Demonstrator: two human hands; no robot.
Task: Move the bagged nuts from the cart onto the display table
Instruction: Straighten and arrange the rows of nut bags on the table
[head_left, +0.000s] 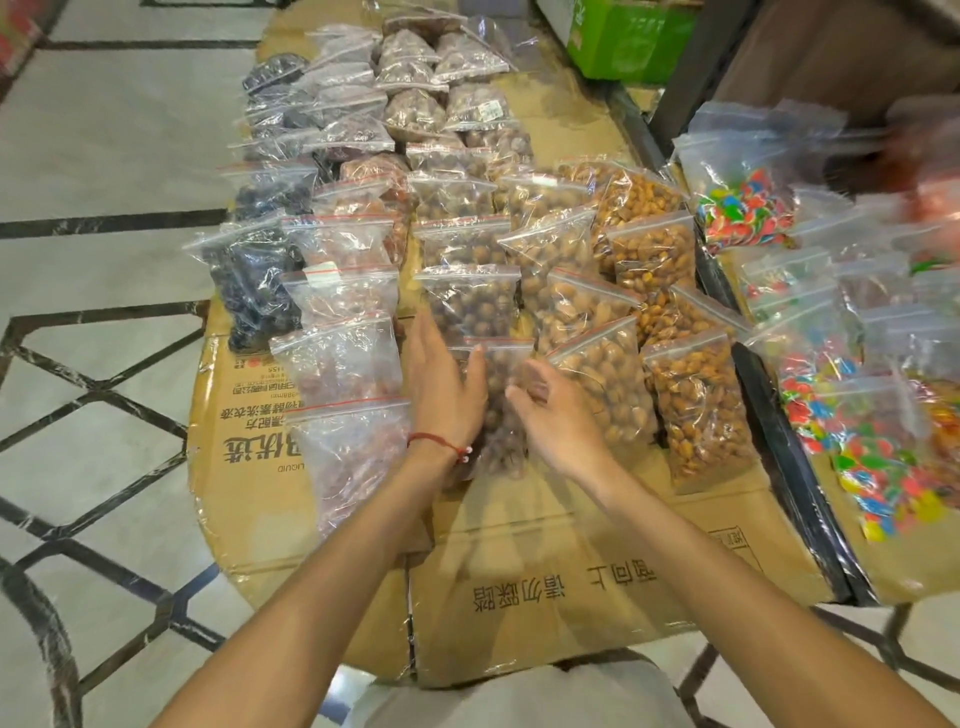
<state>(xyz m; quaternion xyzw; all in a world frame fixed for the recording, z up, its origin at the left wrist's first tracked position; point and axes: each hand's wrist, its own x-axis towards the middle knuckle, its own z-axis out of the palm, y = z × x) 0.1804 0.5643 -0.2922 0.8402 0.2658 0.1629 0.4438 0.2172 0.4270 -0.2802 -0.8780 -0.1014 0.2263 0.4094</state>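
Observation:
A clear zip bag of dark brown nuts (500, 400) lies on the cardboard-covered display table (545, 545), at the near end of a row of similar bags. My left hand (441, 384) lies flat along the bag's left side, fingers straight and thumb resting on top of it. Against the bag's right side sits my right hand (553, 418), its fingers loosely bent and touching the plastic. Rows of bagged nuts (597, 384) and dark dried fruit (254, 280) cover the table beyond. The cart is out of view.
Bags of colourful candy (862, 457) fill a second cardboard-topped surface on the right, past a black edge strip (779, 441). A blurred hand of another person (919, 156) moves at the upper right. A green box (623, 36) stands at the back. Tiled floor lies to the left.

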